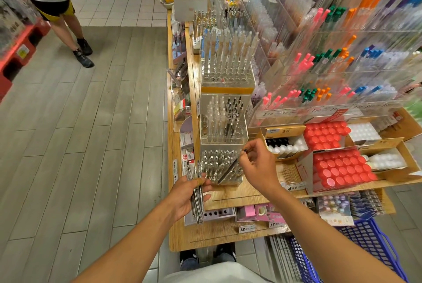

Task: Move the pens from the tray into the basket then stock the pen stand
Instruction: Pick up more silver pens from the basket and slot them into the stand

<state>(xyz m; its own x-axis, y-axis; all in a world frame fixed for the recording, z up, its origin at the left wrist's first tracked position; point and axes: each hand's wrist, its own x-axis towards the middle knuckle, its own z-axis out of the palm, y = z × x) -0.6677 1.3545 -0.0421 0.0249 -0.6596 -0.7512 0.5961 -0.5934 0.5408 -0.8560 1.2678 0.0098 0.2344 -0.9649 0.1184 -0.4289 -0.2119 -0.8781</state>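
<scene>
At the tabletop's front edge, the left hand (187,193) gripped a bundle of pens (198,200), while the right hand (258,164) pinched a single pen (230,168) over the clear pen stand (222,166). A blue basket (370,244) sat below, at right.

Bare forearms (127,239) — white shirt (219,273), dark shoes (189,260).

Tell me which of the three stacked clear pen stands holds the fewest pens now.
The middle stand: many of its front and left holes are empty. The top stand has full back rows, and the bottom stand is almost full.
</scene>
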